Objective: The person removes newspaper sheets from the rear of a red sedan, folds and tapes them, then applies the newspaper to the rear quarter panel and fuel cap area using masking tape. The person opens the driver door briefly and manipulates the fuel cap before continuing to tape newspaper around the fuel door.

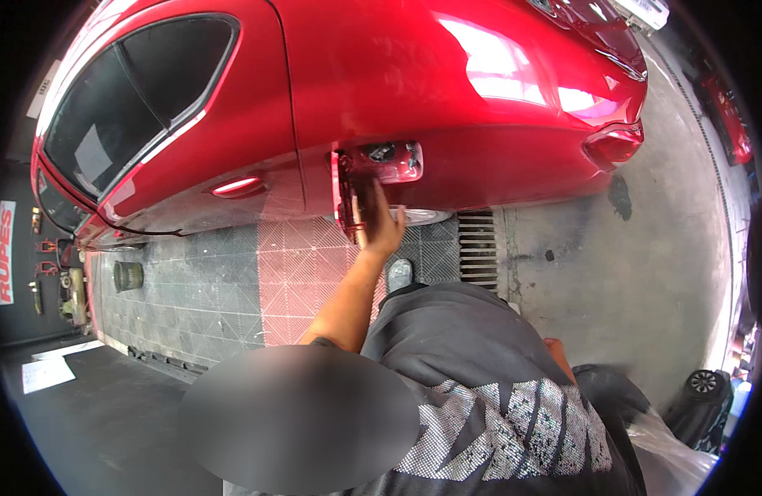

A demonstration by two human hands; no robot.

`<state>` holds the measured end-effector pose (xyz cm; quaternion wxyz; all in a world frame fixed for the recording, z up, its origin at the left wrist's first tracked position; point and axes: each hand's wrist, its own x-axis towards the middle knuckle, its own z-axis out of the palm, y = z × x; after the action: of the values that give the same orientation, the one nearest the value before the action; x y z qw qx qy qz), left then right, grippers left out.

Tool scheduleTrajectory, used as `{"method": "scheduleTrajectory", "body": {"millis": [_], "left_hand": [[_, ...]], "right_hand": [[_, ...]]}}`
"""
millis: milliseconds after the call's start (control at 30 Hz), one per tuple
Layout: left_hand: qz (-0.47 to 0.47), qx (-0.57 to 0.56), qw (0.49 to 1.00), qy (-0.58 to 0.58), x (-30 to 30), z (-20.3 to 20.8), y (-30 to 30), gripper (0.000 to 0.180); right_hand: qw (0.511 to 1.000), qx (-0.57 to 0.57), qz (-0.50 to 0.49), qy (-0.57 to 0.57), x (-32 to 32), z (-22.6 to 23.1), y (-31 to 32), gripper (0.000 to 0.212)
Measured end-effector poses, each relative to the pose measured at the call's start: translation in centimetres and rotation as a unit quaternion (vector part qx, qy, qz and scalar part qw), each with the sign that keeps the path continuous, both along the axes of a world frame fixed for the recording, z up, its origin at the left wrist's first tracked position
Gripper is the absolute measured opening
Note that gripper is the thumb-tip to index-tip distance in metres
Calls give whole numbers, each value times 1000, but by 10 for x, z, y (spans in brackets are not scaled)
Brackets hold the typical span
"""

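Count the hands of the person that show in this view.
1 for sure: the left hand reaches to the open fuel flap of the red car. The right hand is hidden low at the person's side, behind the dark shirt.

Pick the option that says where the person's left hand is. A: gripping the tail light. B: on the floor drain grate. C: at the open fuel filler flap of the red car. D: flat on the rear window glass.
C: the left hand reaches up to the open fuel flap on the side of the red car, away from the window, grate and tail light.
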<state>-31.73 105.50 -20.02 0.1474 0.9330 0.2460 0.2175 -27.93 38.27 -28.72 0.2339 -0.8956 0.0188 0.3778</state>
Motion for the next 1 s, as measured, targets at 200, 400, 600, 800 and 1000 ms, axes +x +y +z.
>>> {"method": "scheduleTrajectory", "body": {"millis": [200, 400, 600, 800, 1000], "left_hand": [[52, 25, 998, 22, 0, -17, 9, 96], [3, -17, 985, 170, 55, 47, -74, 113], [5, 12, 987, 158, 28, 17, -44, 115], [88, -25, 989, 112, 27, 20, -38, 121], [86, -169, 976, 108, 83, 54, -95, 123]], "right_hand": [[997, -68, -26, -11, 16, 71, -50, 24], [997, -45, -48, -35, 5, 19, -105, 24], [998, 7, 50, -32, 33, 37, -27, 20], [995, 80, -59, -18, 44, 8, -24, 17], [999, 35, 11, -27, 70, 47, 27, 19]]}}
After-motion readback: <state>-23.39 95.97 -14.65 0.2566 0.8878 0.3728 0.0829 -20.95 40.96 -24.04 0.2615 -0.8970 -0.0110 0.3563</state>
